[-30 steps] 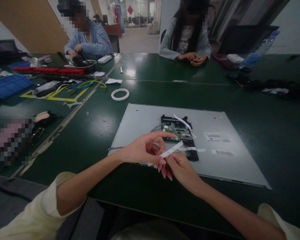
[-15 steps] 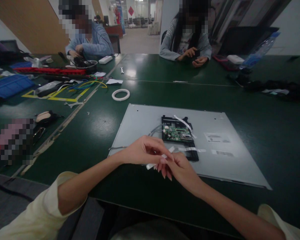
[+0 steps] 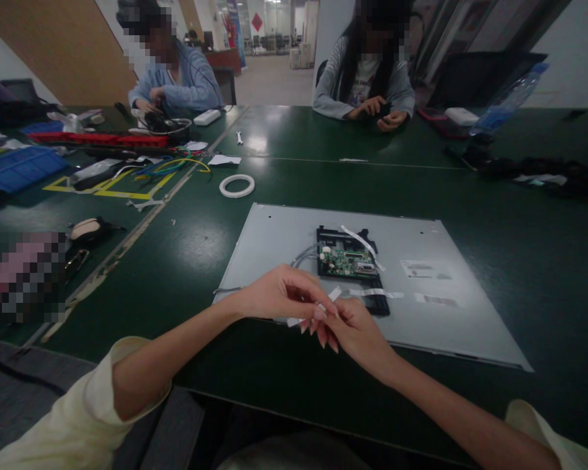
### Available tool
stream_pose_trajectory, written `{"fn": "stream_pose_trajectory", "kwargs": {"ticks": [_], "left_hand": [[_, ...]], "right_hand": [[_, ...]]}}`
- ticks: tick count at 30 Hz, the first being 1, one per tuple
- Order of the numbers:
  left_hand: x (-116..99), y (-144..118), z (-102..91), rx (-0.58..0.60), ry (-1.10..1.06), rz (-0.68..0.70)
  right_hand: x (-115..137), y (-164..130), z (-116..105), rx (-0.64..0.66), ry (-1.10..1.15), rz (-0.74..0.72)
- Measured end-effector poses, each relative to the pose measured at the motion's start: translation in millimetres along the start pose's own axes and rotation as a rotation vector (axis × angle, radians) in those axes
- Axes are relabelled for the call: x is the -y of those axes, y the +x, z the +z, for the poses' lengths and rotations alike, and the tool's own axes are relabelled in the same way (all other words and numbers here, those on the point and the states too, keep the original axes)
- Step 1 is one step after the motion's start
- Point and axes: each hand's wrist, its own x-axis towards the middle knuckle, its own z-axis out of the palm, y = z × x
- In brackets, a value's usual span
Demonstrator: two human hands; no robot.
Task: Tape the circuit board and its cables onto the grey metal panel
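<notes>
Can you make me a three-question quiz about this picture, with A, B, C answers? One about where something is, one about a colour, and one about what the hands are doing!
1. Where does the green circuit board lie?
A. on the grey metal panel
B. in a blue tray
C. on the floor

2. What colour is the ring of tape on the table?
A. red
B. white
C. black

3. What are the two hands doing?
A. resting flat on the table
B. pinching a white strip of tape between them
C. holding a bottle

Answers:
1. A, the board sits near the middle of the grey panel.
2. B, the ring shows pale white against the dark green tabletop.
3. B, the left hand and right hand meet with fingertips closed on the strip, above the panel's near edge.
</notes>
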Motion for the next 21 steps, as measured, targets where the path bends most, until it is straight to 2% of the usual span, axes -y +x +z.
{"fn": "stream_pose_trajectory", "kwargs": {"ticks": [7,12,15,21], "left_hand": [[-1.9,-0.5,2.1,-0.055,-0.015,0.006],[2.9,-0.7,0.6,-0.082,-0.012,-0.047],[3.9,-1.1,0.2,-0.072,-0.012,-0.059],[2.6,0.2,1.6,-0.036,0.003,-0.022]], "right_hand": [[1.3,-1.3,-1.2,-0.021,-0.128,-0.024],[5.8,-1.7,1.0,0.017,-0.003,-0.033],[8.0,-1.4,1.1,-0.003,0.065,-0.025],[5.5,0.3,-0.3,-0.007,0.039,-0.027]]}}
